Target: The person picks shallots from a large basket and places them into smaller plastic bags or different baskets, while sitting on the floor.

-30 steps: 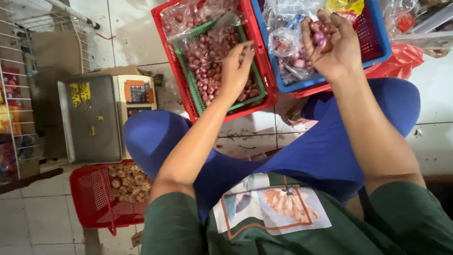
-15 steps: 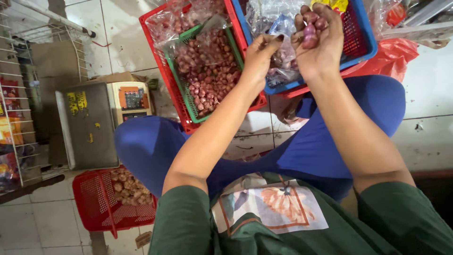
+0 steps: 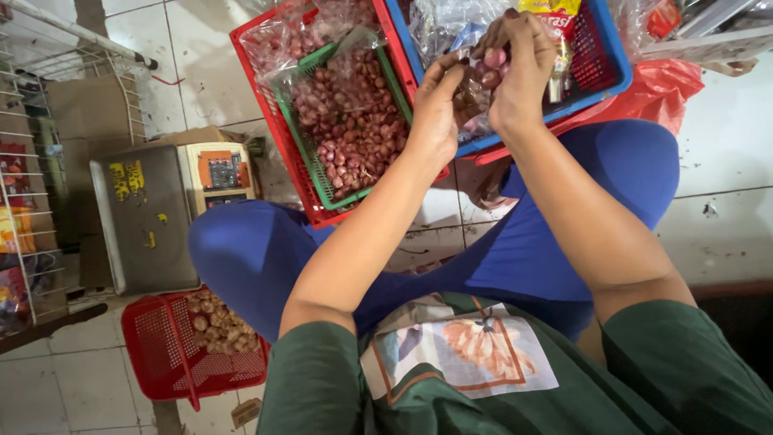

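The person sits on a tiled floor (image 3: 729,137) with knees apart in blue trousers, and both hands meet above the near rim of a blue crate (image 3: 600,60). The right hand (image 3: 523,68) curls its fingers (image 3: 527,32) down over a small pinkish shallot (image 3: 493,58), pinching it from above. The left hand (image 3: 435,101) comes up from below with its fingers bent towards the same bulb; they seem to touch it or its skin, though the exact hold is hidden by the knuckles. The shallot sits between the two hands, over the crate's front edge.

Inside the blue crate lie clear plastic bags (image 3: 447,28) and a yellow packet (image 3: 555,16) (only partly seen, the rest is cut by the top of the frame). What the bags hold is hard to make out. A red plastic bag (image 3: 664,89) bulges out just beside the crate on the right.

To the left, touching the blue crate, stands a red crate (image 3: 266,105) holding a green basket (image 3: 302,141) heaped with red shallots (image 3: 346,121) under loose plastic film. Near the left knee sits a weighing scale (image 3: 157,213) with a grey metal pan and a keypad. Below it, at the bottom left of the floor, a smaller red basket (image 3: 173,354) holds brownish bulbs (image 3: 213,318), too blurred to tell their kind. A wire rack (image 3: 32,161) runs along the left edge, mostly out of view.
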